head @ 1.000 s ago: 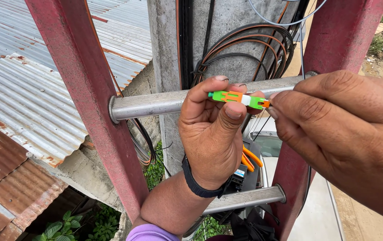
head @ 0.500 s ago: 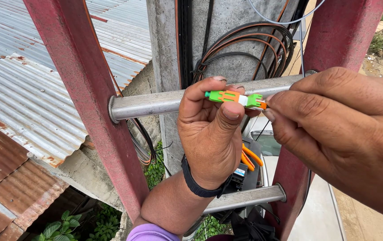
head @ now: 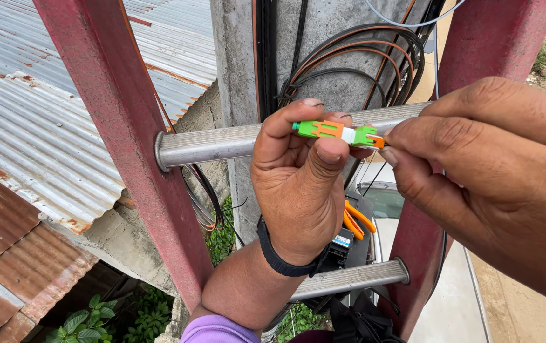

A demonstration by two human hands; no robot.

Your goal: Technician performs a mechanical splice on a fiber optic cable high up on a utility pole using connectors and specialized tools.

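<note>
From the head view, your left hand (head: 298, 190) pinches the small green, orange and white plastic connector (head: 338, 133) between thumb and fingers, right in front of the grey metal ladder rung (head: 222, 143). Your right hand (head: 495, 171) comes in from three o'clock, its fingertips (head: 392, 137) closed on the connector's orange end. The connector looks put together already, but it is plugged into nothing. At twelve o'clock, black and brown cables (head: 362, 57) coil on the grey concrete pole (head: 241, 63).
</note>
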